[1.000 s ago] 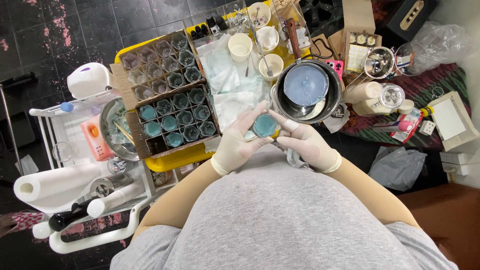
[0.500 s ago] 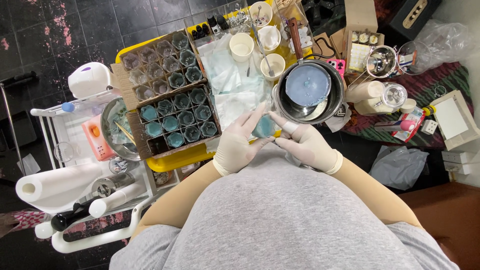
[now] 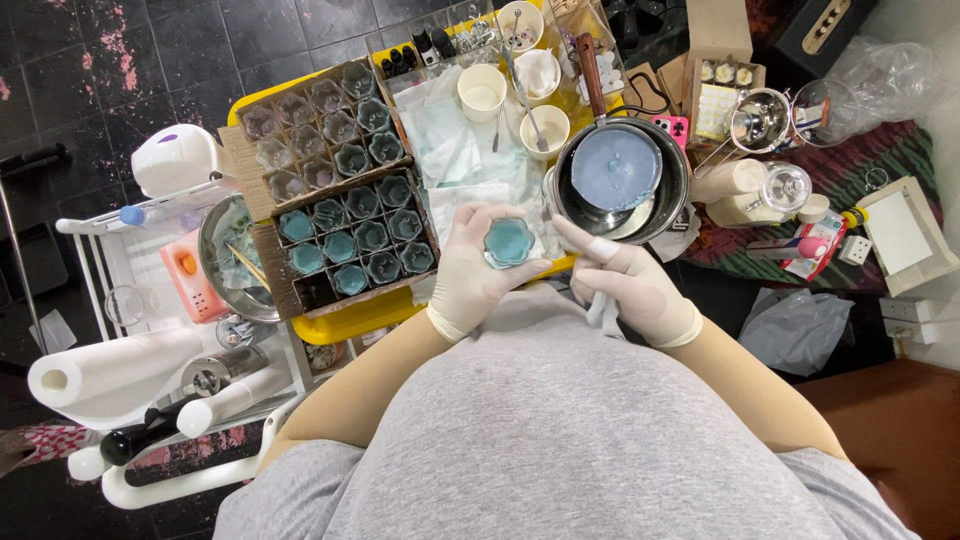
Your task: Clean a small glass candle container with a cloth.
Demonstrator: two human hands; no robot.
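Head view: a small glass cup of teal wax (image 3: 509, 241) is cradled level in the gloved left hand (image 3: 478, 272), fingers curled around it; a cloth is pinched by the right hand (image 3: 628, 285) beside the saucepan (image 3: 620, 180).

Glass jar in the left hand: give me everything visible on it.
The small glass jar is a scallop-walled, flower-shaped holder of clear-looking glass, filled nearly to the rim with opaque teal, smooth-surfaced material. No wick is discernible. It is held upright, mouth to the camera, in the gloved left hand, cradled by fingers and thumb. The gloved right hand sits just right of it, one fingertip near its rim; contact cannot be told. It hovers over the yellow tray's near edge.
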